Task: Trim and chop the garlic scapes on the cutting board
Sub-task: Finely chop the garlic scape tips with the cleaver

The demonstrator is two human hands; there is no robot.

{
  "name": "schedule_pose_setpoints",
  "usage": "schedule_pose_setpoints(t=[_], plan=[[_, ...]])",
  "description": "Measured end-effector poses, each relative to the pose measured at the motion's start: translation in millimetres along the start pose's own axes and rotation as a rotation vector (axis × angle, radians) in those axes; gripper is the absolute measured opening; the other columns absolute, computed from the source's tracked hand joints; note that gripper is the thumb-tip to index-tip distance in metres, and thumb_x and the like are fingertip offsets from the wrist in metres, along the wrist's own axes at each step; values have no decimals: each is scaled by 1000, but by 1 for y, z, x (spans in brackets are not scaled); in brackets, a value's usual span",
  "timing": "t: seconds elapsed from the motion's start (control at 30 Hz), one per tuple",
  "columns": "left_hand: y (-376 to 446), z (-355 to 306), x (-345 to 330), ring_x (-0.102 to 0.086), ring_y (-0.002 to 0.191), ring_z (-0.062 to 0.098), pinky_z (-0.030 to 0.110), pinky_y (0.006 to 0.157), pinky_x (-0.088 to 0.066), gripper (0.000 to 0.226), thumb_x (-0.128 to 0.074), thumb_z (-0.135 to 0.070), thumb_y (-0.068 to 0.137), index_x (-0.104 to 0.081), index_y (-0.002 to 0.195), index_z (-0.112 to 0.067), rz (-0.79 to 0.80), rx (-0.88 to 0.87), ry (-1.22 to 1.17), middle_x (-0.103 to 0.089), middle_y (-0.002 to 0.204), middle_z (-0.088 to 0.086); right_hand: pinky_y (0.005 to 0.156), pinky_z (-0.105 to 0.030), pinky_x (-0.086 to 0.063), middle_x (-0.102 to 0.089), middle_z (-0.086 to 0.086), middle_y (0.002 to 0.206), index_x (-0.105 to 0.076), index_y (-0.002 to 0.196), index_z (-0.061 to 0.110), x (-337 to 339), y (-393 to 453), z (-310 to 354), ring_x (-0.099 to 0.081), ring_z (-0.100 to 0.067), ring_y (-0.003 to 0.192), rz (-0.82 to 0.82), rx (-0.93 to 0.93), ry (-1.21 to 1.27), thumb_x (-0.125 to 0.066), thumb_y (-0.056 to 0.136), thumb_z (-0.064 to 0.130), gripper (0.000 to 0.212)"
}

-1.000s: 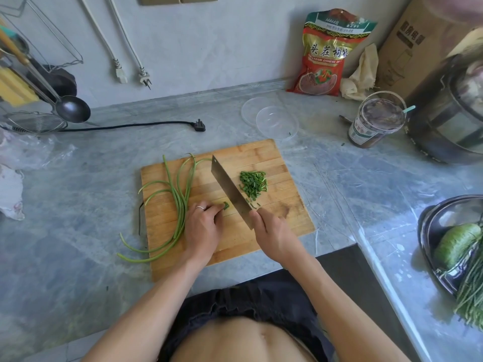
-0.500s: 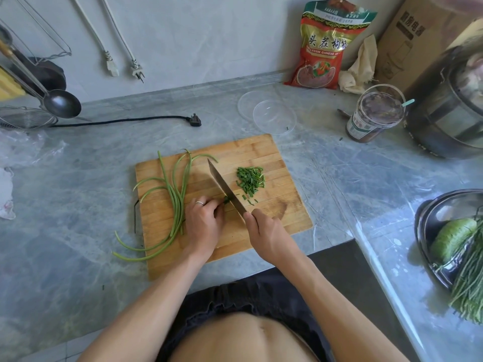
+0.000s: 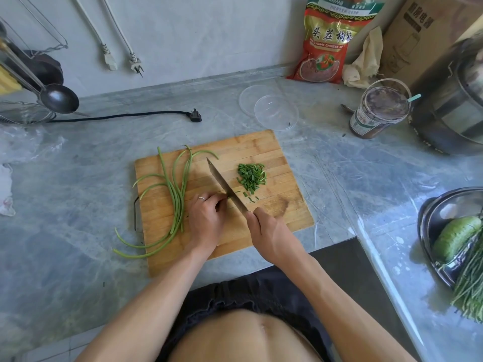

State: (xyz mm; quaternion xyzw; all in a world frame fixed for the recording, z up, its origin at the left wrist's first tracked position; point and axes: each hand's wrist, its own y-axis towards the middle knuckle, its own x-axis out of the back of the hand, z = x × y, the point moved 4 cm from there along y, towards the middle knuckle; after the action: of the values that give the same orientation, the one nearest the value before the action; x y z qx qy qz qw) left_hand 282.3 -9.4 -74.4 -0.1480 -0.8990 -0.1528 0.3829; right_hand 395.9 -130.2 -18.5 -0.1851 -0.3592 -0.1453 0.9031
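A wooden cutting board (image 3: pixel 261 147) lies on the grey counter. Several long green garlic scapes (image 3: pixel 177 197) curl over its left side, their ends hanging past the board's edge. A small heap of chopped pieces (image 3: pixel 251 176) sits right of the knife (image 3: pixel 224 188), whose blade slants across the board's middle with its edge down on the wood. My right hand (image 3: pixel 271 231) grips the knife handle. My left hand (image 3: pixel 206 218), with a ring on one finger, has its fingers curled against the blade's left face; whatever they pin down is hidden under them.
A clear plastic bowl (image 3: pixel 275 113) and lid stand behind the board. A jar (image 3: pixel 376 113), red bag (image 3: pixel 329 40), cloth and steel pot (image 3: pixel 454 105) fill the back right. A metal basin (image 3: pixel 428 218) with a green gourd and more greens sits at right. A black plug (image 3: pixel 195 115) lies at the back.
The short green end held by my left fingers a second ago is no longer visible; the blade now sits right against those fingers. A few more cut pieces lie beside the knife.
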Motion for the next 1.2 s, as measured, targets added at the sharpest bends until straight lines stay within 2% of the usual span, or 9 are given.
schedule_pose_setpoints(t=[0.1, 0.23, 0.4, 0.53, 0.7, 0.93, 1.2], plan=[[1, 1, -1, -58, 82, 27, 38, 74, -46, 14, -66, -14, 88, -78, 95, -16, -11, 26, 10, -69, 84, 7, 51, -33, -28, -43, -2, 60, -35, 73, 23, 0, 1, 6, -34, -20, 46, 28, -2, -38, -20, 96, 53, 40], [-1, -1, -1, -57, 82, 26, 42, 78, -47, 12, -68, -16, 86, -78, 91, -19, -24, 78, 16, -68, 82, 4, 46, -31, -26, -43, -4, 56, -34, 71, 20, 1, -1, 7, -35, -22, 44, 21, -26, -18, -29, 102, 43, 39], [0, -4, 1, -59, 80, 26, 45, 78, -47, 15, -64, -24, 85, -78, 89, -21, -5, 107, -13, -69, 82, 3, 46, -34, -35, -49, -7, 58, -37, 75, 19, 1, -5, 12, -44, -26, 47, 36, -54, -40, -28, 103, 43, 39], [-4, -2, 4, -58, 81, 28, 43, 78, -48, 18, -62, -25, 88, -78, 95, -24, 13, 66, 43, -68, 85, 3, 46, -32, -32, -48, -6, 58, -37, 77, 19, 1, -7, 12, -44, -25, 46, 25, -42, -61, -26, 104, 45, 39], [-4, -2, 4, -57, 80, 28, 42, 77, -46, 19, -61, -28, 87, -78, 93, -25, -8, 82, 56, -66, 83, 1, 44, -32, -24, -45, -6, 57, -32, 71, 23, 2, -13, 9, -40, -24, 47, 23, -30, -50, -28, 104, 43, 39], [-5, -1, 1, -57, 77, 29, 43, 75, -46, 28, -52, -34, 87, -79, 90, -26, -31, 121, 29, -66, 80, 2, 47, -38, -35, -44, -9, 57, -33, 71, 21, 2, -19, 7, -41, -31, 49, 6, -37, -36, -28, 102, 45, 40], [-3, 0, -1, -58, 78, 29, 44, 76, -47, 29, -51, -36, 88, -79, 92, -28, -26, 123, 44, -67, 82, 3, 47, -33, -33, -47, -8, 61, -38, 82, 17, 7, -24, 11, -43, -28, 49, 29, -32, -119, -25, 104, 45, 38]])
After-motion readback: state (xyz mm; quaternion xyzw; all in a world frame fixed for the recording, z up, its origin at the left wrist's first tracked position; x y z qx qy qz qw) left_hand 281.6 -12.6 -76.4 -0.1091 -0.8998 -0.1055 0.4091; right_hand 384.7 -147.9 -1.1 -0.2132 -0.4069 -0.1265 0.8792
